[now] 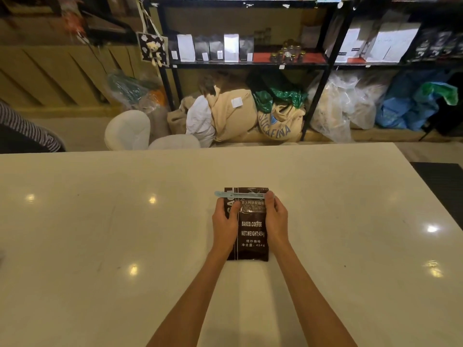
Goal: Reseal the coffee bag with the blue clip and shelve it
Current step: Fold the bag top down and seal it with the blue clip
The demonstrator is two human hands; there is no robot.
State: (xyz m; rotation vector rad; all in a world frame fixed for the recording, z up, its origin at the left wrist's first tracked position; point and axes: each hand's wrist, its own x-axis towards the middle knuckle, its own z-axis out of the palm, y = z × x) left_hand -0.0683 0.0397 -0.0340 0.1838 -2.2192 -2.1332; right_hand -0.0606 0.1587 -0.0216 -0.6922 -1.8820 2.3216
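coffee bag flat on table | blue clip across top | hands: left, right pinching bag (near clip)

The surface lies bare all round the coffee bag; beyond its far edge, sacks crowd the floor under the shelf, itself lined with packets
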